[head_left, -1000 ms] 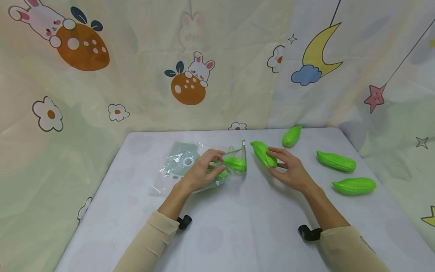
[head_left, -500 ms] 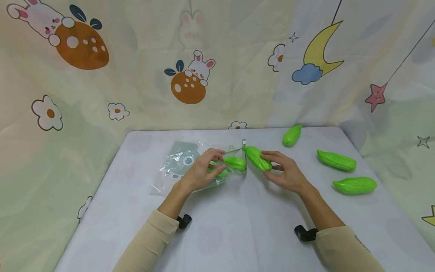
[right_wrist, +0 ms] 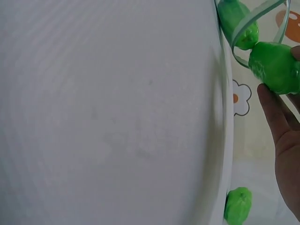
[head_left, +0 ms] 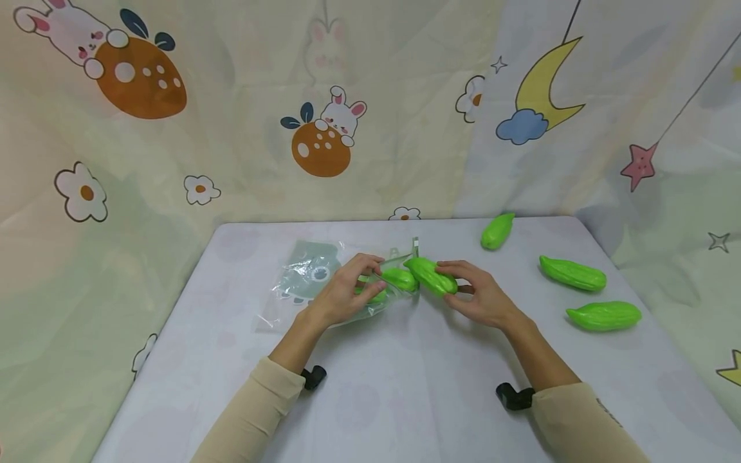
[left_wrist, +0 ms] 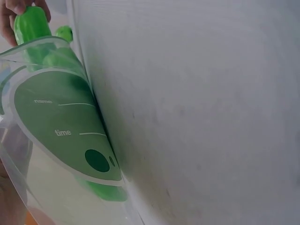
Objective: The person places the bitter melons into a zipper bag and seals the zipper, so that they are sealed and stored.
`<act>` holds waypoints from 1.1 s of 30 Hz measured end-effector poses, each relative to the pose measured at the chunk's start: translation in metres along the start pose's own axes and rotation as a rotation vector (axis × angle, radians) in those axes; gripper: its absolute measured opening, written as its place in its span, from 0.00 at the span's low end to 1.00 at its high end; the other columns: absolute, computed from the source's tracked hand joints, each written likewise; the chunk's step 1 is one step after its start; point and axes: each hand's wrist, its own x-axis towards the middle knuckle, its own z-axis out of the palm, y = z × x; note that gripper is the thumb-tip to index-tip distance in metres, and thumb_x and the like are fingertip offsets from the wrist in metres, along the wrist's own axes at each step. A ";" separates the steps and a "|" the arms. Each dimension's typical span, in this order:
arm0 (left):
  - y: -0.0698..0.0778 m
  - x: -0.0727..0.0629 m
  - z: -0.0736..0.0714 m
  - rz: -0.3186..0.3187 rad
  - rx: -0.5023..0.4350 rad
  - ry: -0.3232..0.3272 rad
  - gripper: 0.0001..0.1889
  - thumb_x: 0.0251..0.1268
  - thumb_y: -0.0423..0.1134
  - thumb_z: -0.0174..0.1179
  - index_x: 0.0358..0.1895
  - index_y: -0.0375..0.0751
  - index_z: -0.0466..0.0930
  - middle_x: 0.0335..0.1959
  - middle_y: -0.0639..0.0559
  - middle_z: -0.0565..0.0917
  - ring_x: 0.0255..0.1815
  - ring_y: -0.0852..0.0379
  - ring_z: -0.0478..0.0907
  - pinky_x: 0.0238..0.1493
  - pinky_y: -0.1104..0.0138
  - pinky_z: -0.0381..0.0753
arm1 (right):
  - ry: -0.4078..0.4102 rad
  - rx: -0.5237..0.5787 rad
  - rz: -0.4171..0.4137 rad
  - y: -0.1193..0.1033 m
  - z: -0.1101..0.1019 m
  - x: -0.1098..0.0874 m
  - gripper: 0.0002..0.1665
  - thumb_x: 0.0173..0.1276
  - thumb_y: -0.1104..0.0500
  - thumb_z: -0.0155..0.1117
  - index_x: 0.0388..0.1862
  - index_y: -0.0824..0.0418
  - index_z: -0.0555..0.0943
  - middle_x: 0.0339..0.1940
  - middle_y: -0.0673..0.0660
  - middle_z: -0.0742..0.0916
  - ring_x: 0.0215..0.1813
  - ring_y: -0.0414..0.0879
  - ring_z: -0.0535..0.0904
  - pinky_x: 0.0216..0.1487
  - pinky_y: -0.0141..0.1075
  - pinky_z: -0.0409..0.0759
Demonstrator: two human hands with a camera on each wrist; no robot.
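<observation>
My right hand (head_left: 483, 296) grips a bright green, ridged bitter melon (head_left: 429, 276) by its near end. The melon's pointed end is at the mouth of a clear plastic zip bag (head_left: 286, 305). My left hand (head_left: 341, 292) holds that bag by its upper side near the mouth, thumb and fingers apart around the film. Inside the bag lies another melon (head_left: 399, 279), with part of a further one under my left fingers. In the left wrist view the bag shows a green label (left_wrist: 56, 117) reading "name" and "time". The right wrist view shows the bag's rim (right_wrist: 255, 15) gaping beside the held melon (right_wrist: 276, 68).
Three more melons lie on the right of the white table (head_left: 405, 392): one by the back edge (head_left: 498, 231), one farther right (head_left: 573, 273) and one nearer me (head_left: 604, 316). A patterned cloth (head_left: 243, 116) hangs behind the table.
My right hand has moved left with the melon, bringing its tip from right of the bag to the mouth. The melon now lies flatter. My left hand and the bag have stayed put.
</observation>
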 end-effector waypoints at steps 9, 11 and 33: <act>0.000 0.000 0.001 0.013 -0.009 -0.004 0.13 0.76 0.40 0.62 0.51 0.34 0.75 0.66 0.43 0.77 0.56 0.49 0.83 0.50 0.67 0.88 | -0.019 -0.012 0.038 -0.002 0.007 0.009 0.31 0.65 0.67 0.72 0.67 0.58 0.78 0.68 0.59 0.79 0.60 0.56 0.81 0.52 0.47 0.89; 0.000 0.000 0.001 0.024 -0.013 -0.005 0.13 0.76 0.40 0.62 0.51 0.34 0.75 0.66 0.42 0.77 0.56 0.48 0.83 0.50 0.67 0.88 | -0.014 -0.015 0.035 -0.003 0.008 0.011 0.30 0.65 0.64 0.75 0.66 0.58 0.79 0.66 0.59 0.79 0.59 0.57 0.81 0.51 0.49 0.89; 0.000 0.001 0.003 0.026 0.005 -0.009 0.12 0.76 0.41 0.62 0.50 0.36 0.75 0.66 0.44 0.77 0.57 0.50 0.82 0.50 0.68 0.88 | -0.029 0.021 0.021 0.001 0.020 0.022 0.28 0.66 0.64 0.75 0.65 0.60 0.80 0.59 0.59 0.82 0.58 0.57 0.81 0.52 0.53 0.88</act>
